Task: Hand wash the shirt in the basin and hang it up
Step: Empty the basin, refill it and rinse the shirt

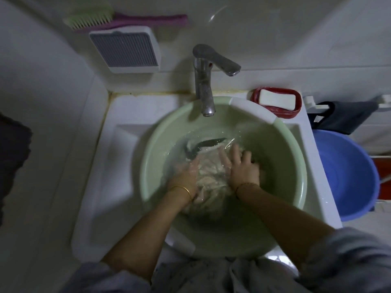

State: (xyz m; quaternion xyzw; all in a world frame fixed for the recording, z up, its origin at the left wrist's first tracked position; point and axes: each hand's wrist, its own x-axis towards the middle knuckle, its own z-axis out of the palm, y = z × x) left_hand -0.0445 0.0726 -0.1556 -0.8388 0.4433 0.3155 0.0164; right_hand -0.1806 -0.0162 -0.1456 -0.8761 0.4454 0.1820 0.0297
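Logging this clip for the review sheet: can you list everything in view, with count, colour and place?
basin: one, pale green, set in the white sink, holding water
shirt: one, pale cream, submerged in the basin under both hands
sink: one, white, against the wall
tap: one, metal, behind the basin, no water running
soap bar: one, white, in a red dish right of the tap
brush: one, green bristles, purple handle, on the wall
blue tub: one, right of the sink
dark cloth: one, hung above the tub
left hand: pressing the shirt, gold bangle
right hand: pressing the shirt, bracelet
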